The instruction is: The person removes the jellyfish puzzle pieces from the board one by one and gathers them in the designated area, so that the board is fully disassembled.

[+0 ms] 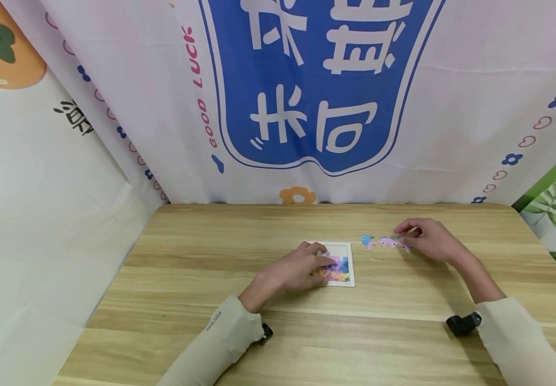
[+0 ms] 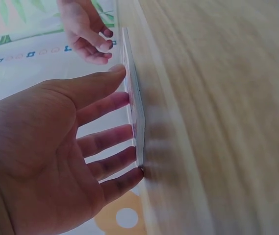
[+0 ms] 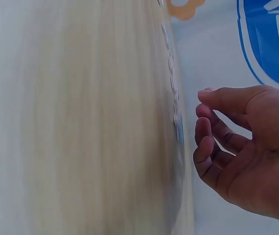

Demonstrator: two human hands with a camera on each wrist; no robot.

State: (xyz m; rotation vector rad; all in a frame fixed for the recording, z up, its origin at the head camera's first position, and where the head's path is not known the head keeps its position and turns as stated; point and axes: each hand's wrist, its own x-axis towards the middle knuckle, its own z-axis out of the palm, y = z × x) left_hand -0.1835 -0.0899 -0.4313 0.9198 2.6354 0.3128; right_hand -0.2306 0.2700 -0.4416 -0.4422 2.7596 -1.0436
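A small white puzzle tray (image 1: 348,252) with a colourful picture lies flat near the middle of the wooden table (image 1: 200,268). My left hand (image 1: 306,265) rests on it with straight fingers; the left wrist view shows the fingertips (image 2: 122,100) pressing against the tray's face (image 2: 138,117). To the right of the tray lie several loose pink and blue puzzle pieces (image 1: 385,242) in a short row. My right hand (image 1: 427,239) is at their right end, fingers loosely curled. In the right wrist view a gap separates thumb and fingers (image 3: 205,132), with nothing plainly held, close to the pieces (image 3: 177,117).
A printed cloth backdrop (image 1: 316,96) hangs behind the table's far edge and continues along the left and right sides. Black wrist cameras (image 1: 463,323) sit on both sleeves. Bare wood lies to the left and along the front of the table.
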